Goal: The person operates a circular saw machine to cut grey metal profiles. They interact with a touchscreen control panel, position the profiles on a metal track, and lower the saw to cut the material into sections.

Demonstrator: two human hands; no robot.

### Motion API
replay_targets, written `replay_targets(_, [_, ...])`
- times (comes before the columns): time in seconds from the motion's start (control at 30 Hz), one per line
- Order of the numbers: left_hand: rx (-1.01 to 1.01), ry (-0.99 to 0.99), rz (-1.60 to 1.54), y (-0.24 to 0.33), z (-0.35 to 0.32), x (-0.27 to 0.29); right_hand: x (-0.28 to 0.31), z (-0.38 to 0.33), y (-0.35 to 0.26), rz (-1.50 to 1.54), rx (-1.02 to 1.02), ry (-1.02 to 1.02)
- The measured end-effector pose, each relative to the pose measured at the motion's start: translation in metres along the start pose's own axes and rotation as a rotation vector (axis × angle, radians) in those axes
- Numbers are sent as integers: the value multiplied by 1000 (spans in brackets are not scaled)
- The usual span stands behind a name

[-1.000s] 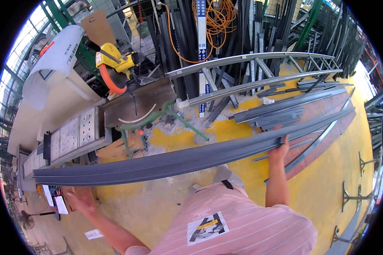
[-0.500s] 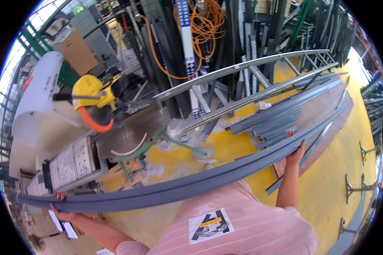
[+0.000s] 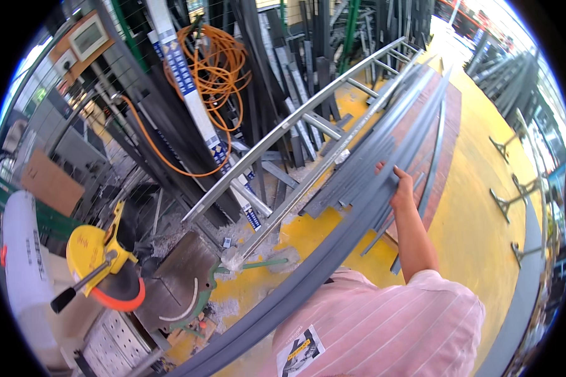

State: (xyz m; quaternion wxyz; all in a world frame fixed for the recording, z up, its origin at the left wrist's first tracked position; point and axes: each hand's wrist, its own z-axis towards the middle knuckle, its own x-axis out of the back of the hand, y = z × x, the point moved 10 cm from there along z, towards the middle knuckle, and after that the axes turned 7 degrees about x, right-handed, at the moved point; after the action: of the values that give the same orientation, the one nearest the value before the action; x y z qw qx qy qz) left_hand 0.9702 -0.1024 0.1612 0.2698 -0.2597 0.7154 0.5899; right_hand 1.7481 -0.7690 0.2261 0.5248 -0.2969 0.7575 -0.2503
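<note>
A long dark grey metal profile runs across in front of my body, from the lower edge up to the far right. My right hand is closed round it, thumb on the near side and fingertips showing over the far edge. My left hand is out of the picture, and so is the near left end of the profile. Beyond my right hand, the profile passes above a stack of grey metal strips on a reddish-brown board.
At lower left stands a cut-off saw with a yellow guard, beside a perforated metal roller table. An aluminium ladder lies aslant beyond the strips. Upright profiles and a coiled orange hose line the back. Metal stands are at right.
My view has turned right, and the profile now slants more steeply, its far end farther away. My left hand, on the profile before, has left the picture. My right hand keeps its grip.
</note>
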Motion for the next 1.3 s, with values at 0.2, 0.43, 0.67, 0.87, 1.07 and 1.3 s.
replay_targets(0.2, [113,99,135,-87,18,-41,-71,-35,12,73,3,-95])
replay_targets(0.43, [187,168,180,-121,28,-33,-125,-55,66,24,-46,-194])
replay_targets(0.67, [178,266,197,-107,35,1,-135,-62,118,15,-117,-155])
replay_targets(0.87, [112,375,218,-76,25,22,-125,-55,157,19,-236,-80])
replay_targets(1.07, [59,493,248,-65,3,26,-66,12,170,-613,-118,10])
replay_targets(1.3, [38,691,281,-91,-38,18,-128,14,198,-2253,898,-523])
